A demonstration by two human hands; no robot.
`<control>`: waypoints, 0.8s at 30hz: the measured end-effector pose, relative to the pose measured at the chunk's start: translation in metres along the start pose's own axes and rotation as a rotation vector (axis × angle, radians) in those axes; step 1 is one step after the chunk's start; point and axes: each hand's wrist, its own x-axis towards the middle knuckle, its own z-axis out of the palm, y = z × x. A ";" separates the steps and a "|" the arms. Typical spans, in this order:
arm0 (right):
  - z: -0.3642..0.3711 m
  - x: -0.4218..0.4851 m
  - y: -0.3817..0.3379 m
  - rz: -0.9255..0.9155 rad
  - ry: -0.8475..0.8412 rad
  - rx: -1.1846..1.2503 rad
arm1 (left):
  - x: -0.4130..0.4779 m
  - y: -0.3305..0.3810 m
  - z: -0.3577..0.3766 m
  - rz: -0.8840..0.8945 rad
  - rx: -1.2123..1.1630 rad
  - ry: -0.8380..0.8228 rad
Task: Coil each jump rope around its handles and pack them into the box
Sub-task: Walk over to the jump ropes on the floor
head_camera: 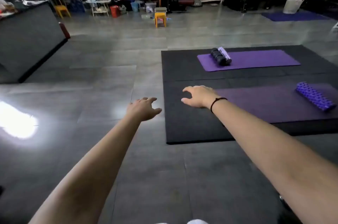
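Both my arms stretch out in front of me over a grey tiled gym floor. My left hand [143, 109] hangs over the floor with relaxed fingers and holds nothing. My right hand [198, 97], with a black band on its wrist, hovers over the edge of a black floor mat [182, 123]; its fingers are loosely curved and empty. No jump rope and no box can be made out near my hands. Something colourful lies on the floor by a far yellow stool [160, 19], too small to tell what it is.
Two purple yoga mats lie on the black mat, the far yoga mat [256, 59] with black and purple foam rollers [221, 56], the near one with a purple roller [315, 98]. A dark raised platform [27, 40] stands at the left. Gym machines, buckets and shelves line the back wall.
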 end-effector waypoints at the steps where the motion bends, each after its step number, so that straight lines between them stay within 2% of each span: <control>1: 0.000 0.001 0.001 -0.002 -0.019 -0.018 | 0.003 0.000 -0.001 0.000 0.023 -0.010; 13: -0.002 0.053 0.031 -0.062 -0.070 -0.070 | 0.049 0.017 -0.003 -0.053 0.009 -0.012; 18: -0.014 0.101 0.037 -0.094 -0.071 -0.073 | 0.094 0.014 -0.019 -0.090 -0.025 -0.007; 24: 0.016 0.192 0.041 -0.120 -0.122 -0.036 | 0.178 -0.017 -0.006 -0.099 -0.045 -0.031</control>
